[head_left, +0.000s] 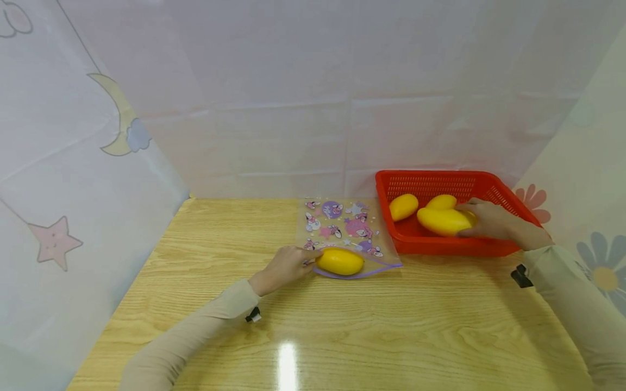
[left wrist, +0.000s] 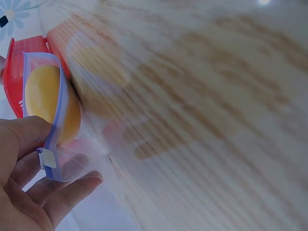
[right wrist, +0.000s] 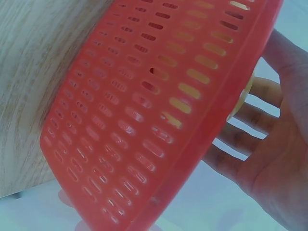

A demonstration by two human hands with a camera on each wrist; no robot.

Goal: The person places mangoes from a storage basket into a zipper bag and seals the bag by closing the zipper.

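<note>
A clear zip bag [head_left: 337, 222] with pink and purple cartoon prints lies flat on the table, its purple-edged mouth toward me. Just inside that mouth sits a yellow mango [head_left: 340, 261]. My left hand [head_left: 288, 266] pinches the left end of the mouth, close to a white slider [left wrist: 47, 158] seen in the left wrist view. Over in the red basket [head_left: 440, 247], my right hand [head_left: 489, 218] grips another mango [head_left: 442, 221] by its right end. In the right wrist view the basket wall hides most of that mango and the fingertips.
Two more mangoes lie in the basket, one at the left [head_left: 403, 207] and one behind [head_left: 442, 202] the gripped mango. The basket stands right of the bag, near the back curtain [head_left: 274, 146]. Wood-grain table [head_left: 342, 331] extends in front.
</note>
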